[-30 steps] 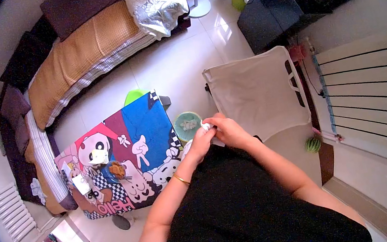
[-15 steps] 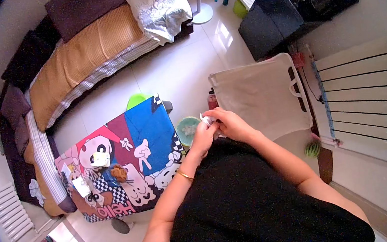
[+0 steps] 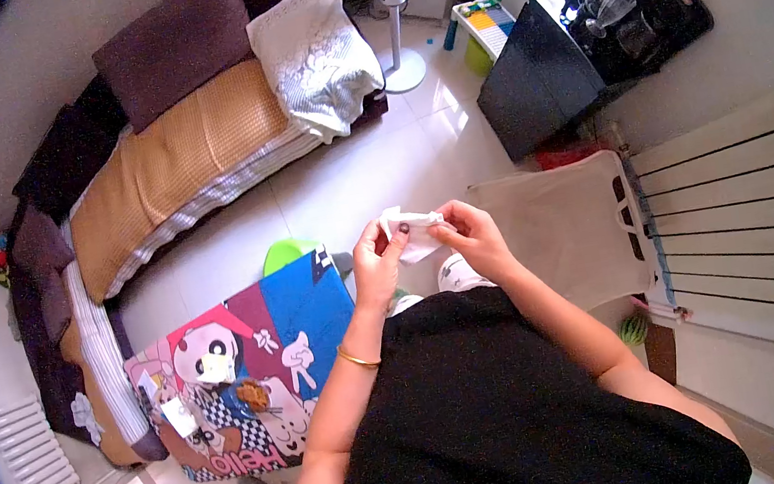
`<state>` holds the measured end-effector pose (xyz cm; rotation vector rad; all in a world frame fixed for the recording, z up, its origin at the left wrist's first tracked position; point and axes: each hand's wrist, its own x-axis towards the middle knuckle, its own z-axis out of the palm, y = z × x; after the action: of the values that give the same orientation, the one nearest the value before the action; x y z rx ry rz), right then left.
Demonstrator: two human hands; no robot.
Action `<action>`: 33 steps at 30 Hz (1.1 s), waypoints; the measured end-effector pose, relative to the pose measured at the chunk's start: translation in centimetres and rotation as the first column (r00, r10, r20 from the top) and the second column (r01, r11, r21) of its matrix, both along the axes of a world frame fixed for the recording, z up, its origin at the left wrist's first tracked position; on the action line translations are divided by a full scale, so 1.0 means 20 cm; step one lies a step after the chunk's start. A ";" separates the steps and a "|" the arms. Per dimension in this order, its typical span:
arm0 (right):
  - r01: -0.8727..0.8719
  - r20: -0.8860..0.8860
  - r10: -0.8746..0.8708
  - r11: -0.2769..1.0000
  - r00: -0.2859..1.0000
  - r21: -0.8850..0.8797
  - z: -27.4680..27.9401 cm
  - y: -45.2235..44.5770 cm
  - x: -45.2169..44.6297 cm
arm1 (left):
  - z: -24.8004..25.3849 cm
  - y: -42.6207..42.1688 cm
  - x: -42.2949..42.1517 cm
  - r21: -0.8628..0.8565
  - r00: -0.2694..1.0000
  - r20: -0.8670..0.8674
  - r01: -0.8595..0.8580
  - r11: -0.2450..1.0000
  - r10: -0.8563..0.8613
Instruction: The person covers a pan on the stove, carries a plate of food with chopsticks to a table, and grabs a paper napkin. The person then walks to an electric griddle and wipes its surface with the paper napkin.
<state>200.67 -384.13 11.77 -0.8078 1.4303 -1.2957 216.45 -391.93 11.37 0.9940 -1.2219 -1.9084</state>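
A crumpled white tissue [image 3: 421, 240] is stretched between my two hands in front of my body. Its left edge is pinched by my left hand [image 3: 374, 266], the thumb lying on top beside a small dark spot I cannot make out. At the tissue's right edge, my right hand [image 3: 478, 240] closes thumb and fingers on it. A gold bangle [image 3: 359, 356] circles my left wrist. Below the hands, a white patterned slipper or trouser leg [image 3: 459, 273] shows in part.
To the left stands a table with a cartoon cloth [image 3: 268, 352], holding brown food [image 3: 252, 396]. A green stool [image 3: 286, 256] is behind it. A sofa [image 3: 182, 163] and white fan [image 3: 402, 67] stand further back. On the right are a cream fabric hamper [image 3: 557, 225] and black cabinet [image 3: 537, 71].
My hands have moved apart and upward, and the bunched tissue is now spread out between them. The view has tilted up; the bin with white scraps beside the table is now mostly hidden.
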 end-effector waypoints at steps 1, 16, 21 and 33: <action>0.014 0.027 -0.014 1.000 1.000 -0.006 0.00 -0.04 -0.06 | 0.01 -0.05 -0.05 -0.037 1.000 0.015 0.002 0.999 -0.002; 0.166 0.214 -0.143 0.982 0.966 -0.093 0.11 -0.96 -1.18 | 0.07 -1.01 -1.25 -0.105 0.991 -0.131 -0.016 0.994 0.002; 0.196 0.172 -0.178 0.976 0.969 -0.099 0.16 -1.21 -1.48 | 0.10 -1.26 -1.52 -0.118 0.998 -0.057 -0.001 0.993 -0.005; 0.395 0.209 -0.362 0.908 0.908 -0.142 0.08 -2.05 -1.99 | 0.10 -2.19 -2.10 -0.130 0.987 -0.054 0.146 0.981 -0.154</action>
<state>160.86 -425.11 13.44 -0.5235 1.3805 -1.7723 174.46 -435.68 13.39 0.7887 -1.3955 -1.9349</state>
